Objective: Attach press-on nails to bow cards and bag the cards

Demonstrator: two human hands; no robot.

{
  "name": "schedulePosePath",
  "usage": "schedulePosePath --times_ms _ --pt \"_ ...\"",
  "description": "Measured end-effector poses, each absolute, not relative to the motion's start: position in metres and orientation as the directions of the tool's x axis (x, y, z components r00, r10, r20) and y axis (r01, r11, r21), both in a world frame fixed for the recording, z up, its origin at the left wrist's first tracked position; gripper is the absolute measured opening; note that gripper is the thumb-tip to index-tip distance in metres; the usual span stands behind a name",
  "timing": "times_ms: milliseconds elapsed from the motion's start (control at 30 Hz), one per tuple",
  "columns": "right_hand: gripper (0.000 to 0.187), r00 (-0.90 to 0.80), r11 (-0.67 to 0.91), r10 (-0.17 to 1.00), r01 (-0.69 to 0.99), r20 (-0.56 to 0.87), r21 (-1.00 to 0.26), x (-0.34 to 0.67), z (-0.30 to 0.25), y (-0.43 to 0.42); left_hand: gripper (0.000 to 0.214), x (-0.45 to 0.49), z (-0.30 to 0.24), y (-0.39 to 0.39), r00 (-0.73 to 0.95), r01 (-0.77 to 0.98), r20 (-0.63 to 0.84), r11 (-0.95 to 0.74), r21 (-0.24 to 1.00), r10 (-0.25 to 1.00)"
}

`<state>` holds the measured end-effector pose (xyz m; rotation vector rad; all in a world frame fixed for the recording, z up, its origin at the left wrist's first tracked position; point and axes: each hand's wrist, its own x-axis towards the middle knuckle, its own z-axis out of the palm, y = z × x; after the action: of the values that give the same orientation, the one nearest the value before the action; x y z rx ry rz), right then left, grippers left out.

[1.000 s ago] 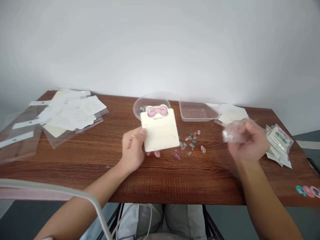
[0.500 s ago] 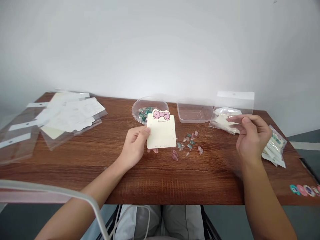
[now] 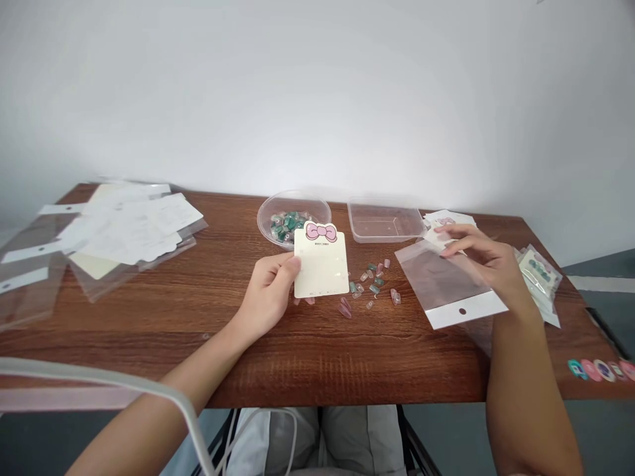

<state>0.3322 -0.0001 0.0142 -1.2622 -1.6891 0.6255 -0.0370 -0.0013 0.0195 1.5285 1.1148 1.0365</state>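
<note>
My left hand (image 3: 270,281) pinches a cream card (image 3: 321,268) by its left edge, thumb in front. A pink bow is printed at the card's top, with a line of small text beneath. Over the right part of the table, my right hand (image 3: 483,254) has its bent fingers at the upper end of a clear plastic bag (image 3: 441,277). That bag's white header strip, with a punched hole, points towards me. Beyond those fingers lies a pile of cream cards (image 3: 446,219), one showing a pink bow. Loose pink, green and clear press-on nails (image 3: 374,284) lie between my hands.
An oval clear tub (image 3: 265,225) holds more nails, beside a rectangular clear container (image 3: 387,228). Bagged cards (image 3: 543,277) are at the right. White cards and clear bags (image 3: 124,231) spread over the left. A white curved bar (image 3: 149,383) crosses the lower left foreground.
The clear bag has swung from lying over the card pile to in front of it, header now towards me. My right hand has turned inward with it. The left hand keeps the card nearly still.
</note>
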Motion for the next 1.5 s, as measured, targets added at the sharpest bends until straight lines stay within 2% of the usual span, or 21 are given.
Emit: schedulePosePath --times_ms 133,233,433,700,933,1000,1133,1333,1500 --pt "0.027 -0.106 0.187 0.982 0.576 0.154 -0.796 0.34 0.013 0.0 0.048 -0.037 0.022 -0.002 0.214 0.185 0.096 -0.137 0.973 0.972" --pt "0.038 -0.115 0.122 0.991 0.623 0.064 -0.772 0.347 0.008 0.002 0.049 -0.036 0.021 -0.002 0.218 0.187 0.11 -0.152 0.97 0.97" --pt "0.029 -0.073 0.06 0.997 0.73 0.009 -0.681 0.363 -0.006 0.007 0.049 -0.036 0.019 -0.001 0.227 0.187 0.126 -0.17 0.968 0.966" --pt "0.038 -0.062 -0.009 0.994 0.777 -0.091 -0.63 0.371 -0.011 0.002 0.051 -0.037 0.018 -0.001 0.229 0.209 0.147 -0.196 0.958 0.962" --pt "0.031 -0.124 0.037 0.985 0.827 -0.118 -0.56 0.376 -0.013 -0.001 0.051 -0.036 0.018 -0.001 0.222 0.227 0.144 -0.195 0.954 0.964" --pt "0.028 -0.12 0.047 0.988 0.837 -0.099 -0.546 0.377 -0.012 -0.003 0.05 -0.035 0.017 -0.001 0.222 0.245 0.148 -0.202 0.948 0.964" --pt "0.026 -0.069 0.087 0.996 0.846 0.055 -0.526 0.376 -0.007 -0.008 0.048 -0.035 0.016 -0.002 0.217 0.268 0.154 -0.211 0.94 0.964" --pt "0.028 0.043 0.06 0.975 0.894 0.217 -0.445 0.355 0.004 -0.011 0.048 -0.034 0.012 -0.002 0.261 0.288 0.15 -0.225 0.931 0.954" --pt "0.023 0.008 0.101 0.966 0.908 0.26 -0.406 0.327 0.006 -0.008 0.048 -0.031 0.012 -0.004 0.289 0.305 0.107 -0.197 0.932 0.951"
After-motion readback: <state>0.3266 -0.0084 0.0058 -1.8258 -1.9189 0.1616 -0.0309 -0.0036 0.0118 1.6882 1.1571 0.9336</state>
